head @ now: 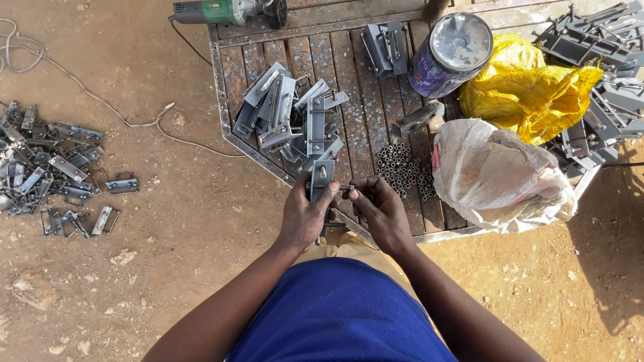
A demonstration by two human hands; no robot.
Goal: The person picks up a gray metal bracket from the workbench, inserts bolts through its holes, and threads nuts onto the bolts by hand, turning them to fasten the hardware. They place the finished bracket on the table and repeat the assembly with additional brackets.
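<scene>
Seen from above: left hand (305,216) closed around a grey steel latch plate (320,179), thumb across its face, plate held at the near edge of the wooden bench (231,84). Right hand (384,213) pinched narrow, fingertips (353,196) meeting the left thumb at the plate's right side over a small part, too small to identify. Second flat strip (352,226) angled below both hands, apparently resting against the lap; contact with either hand not discernible.

Orientation: long axis of the latch plate running near-vertical in the picture, away from the body toward the bench; far end pointing at the heap of similar plates (295,114), near end hidden inside the left palm. Broad face turned up toward the camera.

Judged risks:
- Small part slipping from the pinch and dropping to the dirt ground (188,221) or between the bench slats, owing to the fingertip-only hold.
- Cut or pinched fingers from sheared plate edges, both hands bare.
- Loose pile of short steel tubes (402,169) just beyond the right hand, liable to be knocked and rolled off the bench edge by a wrist.
- White sack (500,177) and yellow bag (530,87) crowding the right side, limiting room there.
</scene>
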